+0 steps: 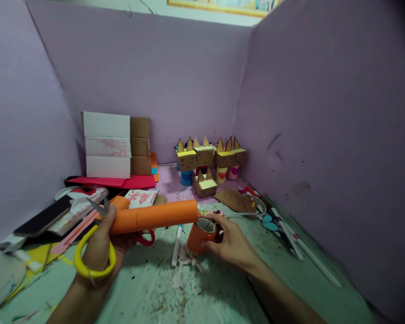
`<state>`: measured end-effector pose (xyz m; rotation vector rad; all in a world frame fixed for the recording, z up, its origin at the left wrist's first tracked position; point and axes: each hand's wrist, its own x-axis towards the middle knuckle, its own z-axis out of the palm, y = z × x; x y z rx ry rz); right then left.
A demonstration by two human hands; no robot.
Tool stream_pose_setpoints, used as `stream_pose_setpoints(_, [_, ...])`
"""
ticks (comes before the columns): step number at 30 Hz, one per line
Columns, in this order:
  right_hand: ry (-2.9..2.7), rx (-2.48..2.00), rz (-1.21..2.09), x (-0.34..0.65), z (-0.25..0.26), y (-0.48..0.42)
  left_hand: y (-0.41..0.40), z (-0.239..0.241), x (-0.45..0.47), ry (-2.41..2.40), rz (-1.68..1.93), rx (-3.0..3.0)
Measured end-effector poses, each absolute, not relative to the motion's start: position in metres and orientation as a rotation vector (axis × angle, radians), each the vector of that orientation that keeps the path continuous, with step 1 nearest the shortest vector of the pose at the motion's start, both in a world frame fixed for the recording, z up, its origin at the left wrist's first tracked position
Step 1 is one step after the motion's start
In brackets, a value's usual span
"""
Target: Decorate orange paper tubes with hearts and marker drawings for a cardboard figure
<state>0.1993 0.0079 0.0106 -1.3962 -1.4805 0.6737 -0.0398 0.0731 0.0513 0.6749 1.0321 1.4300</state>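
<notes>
My left hand (103, 245) is closed around a long orange paper-covered tube (158, 217), which points to the right. Hooked in that same hand is a pair of scissors with yellow handles (112, 265), its blades apart and pointing up and away. With thumb and fingers, my right hand (231, 240) grips a short orange tube piece (198, 240) that stands upright near the table surface. Its top is open, with a ragged whitish rim. Just left of it lies a white marker (177, 246), beside torn paper scraps (189, 260). A red loop handle (146, 238) shows beneath the long tube.
Several cardboard animal heads with pointed ears (205, 156) stand at the back, some on coloured tubes. A folded white cardboard sheet (108, 145) leans at the back left. Pens (312, 258) lie on the right, a black flat item (43, 215) on the left. Purple walls enclose three sides.
</notes>
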Motion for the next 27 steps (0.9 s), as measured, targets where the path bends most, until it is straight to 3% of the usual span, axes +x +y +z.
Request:
stream_pose_setpoints(4, [-1.482, -1.362, 0.685, 0.201, 0.009, 0.004, 0.073, 0.048, -0.037, 1.051, 1.428, 0.668])
stream_pose_setpoints(13, [-1.392, -1.043, 1.248, 0.206, 0.015, 0.010, 0.071, 0.053, -0.036, 1.034, 1.393, 0.668])
stream_pose_setpoints(20, [-1.364, -1.152, 1.054, 0.214, 0.019, 0.003, 0.071, 0.060, -0.038, 1.002, 1.471, 0.689])
stream_pose_setpoints(27, [-1.495, -1.150, 1.068, 0.212, 0.000, 0.000, 0.073, 0.047, -0.038, 1.005, 1.417, 0.662])
